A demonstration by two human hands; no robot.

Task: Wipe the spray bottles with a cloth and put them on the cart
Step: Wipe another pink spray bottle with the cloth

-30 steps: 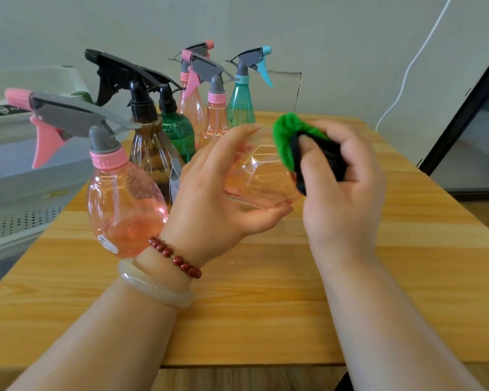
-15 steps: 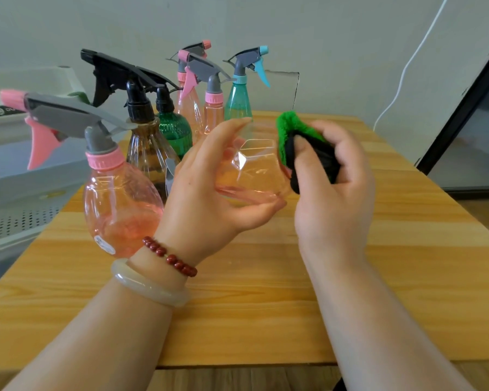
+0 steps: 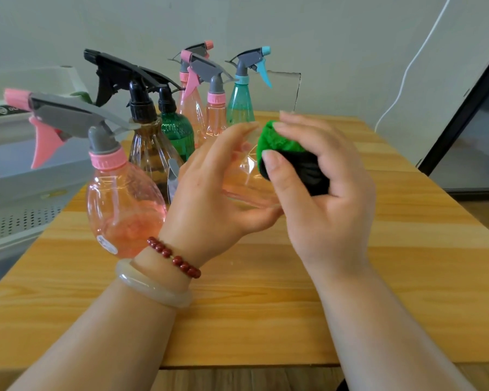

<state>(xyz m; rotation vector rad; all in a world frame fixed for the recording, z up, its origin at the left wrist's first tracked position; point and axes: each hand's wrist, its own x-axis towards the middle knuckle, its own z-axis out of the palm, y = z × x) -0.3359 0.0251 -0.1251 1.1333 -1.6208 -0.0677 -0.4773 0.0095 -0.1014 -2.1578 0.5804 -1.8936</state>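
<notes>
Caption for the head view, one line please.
Left hand holds a clear pink bottle; right hand presses a green and black cloth against it.

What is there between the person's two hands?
In the head view, a clear pinkish bottle, held by the left hand, and a green-and-black cloth that the right hand presses against it.

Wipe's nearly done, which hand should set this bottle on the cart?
Left. The left hand holds the pink bottle, and the cart sits on its side; the right hand grips the cloth.
</notes>
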